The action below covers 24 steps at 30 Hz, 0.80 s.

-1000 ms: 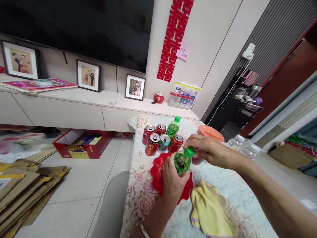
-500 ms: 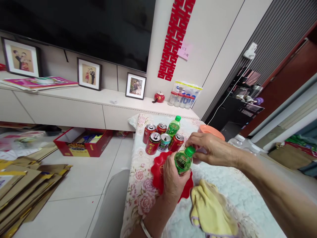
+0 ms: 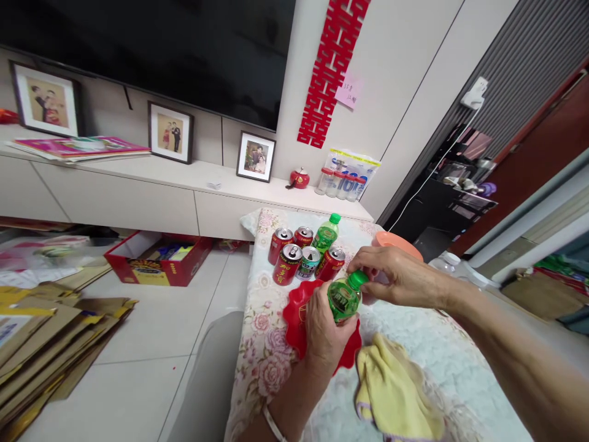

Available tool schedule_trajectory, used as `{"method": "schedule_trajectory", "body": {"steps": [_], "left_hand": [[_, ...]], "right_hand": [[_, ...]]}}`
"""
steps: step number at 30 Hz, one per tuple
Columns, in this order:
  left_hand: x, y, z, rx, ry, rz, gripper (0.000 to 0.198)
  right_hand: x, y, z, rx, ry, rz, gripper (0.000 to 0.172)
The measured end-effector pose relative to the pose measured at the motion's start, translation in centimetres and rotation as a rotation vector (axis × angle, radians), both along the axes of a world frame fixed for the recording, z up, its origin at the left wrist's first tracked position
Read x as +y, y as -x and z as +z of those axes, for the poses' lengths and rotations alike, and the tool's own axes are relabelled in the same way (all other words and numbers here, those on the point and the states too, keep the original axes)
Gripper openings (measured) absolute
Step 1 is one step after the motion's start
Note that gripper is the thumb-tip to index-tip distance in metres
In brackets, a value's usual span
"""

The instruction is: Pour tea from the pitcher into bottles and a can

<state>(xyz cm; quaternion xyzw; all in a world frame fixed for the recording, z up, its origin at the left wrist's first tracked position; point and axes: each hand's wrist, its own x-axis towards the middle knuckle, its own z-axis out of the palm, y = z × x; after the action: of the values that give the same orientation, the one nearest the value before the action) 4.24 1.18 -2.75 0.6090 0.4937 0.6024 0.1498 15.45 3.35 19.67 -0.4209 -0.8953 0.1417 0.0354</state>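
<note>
I've got left grip (image 3: 323, 328) clamped on green bottle (image 3: 343, 299) by red tray (image 3: 295, 328), cap (image 3: 358, 280) still on, can't tell if right grip (image 3: 398, 276) pinches it.

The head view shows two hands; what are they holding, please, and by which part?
A green bottle: the left hand is wrapped around its body. The right hand has its fingers at the green cap, but whether they grip it is unclear.
</note>
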Motion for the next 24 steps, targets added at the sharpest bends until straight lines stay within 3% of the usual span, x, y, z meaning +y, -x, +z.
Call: {"method": "schedule_trajectory", "body": {"steps": [13,18,24], "left_hand": [[-0.1,0.0,0.0,-0.005,0.024,-0.008,0.07],[-0.2,0.1,0.2,-0.003,0.036,-0.009,0.07],[-0.2,0.1,0.3,-0.003,0.023,-0.009,0.073]], "right_hand": [[0.9,-1.4,-0.3,0.042,0.077,0.126,0.025],[0.6,-0.8,-0.7,-0.046,-0.035,0.084,0.021],[0.0,-0.3,-1.5,-0.137,-0.13,-0.13,0.059]]}}
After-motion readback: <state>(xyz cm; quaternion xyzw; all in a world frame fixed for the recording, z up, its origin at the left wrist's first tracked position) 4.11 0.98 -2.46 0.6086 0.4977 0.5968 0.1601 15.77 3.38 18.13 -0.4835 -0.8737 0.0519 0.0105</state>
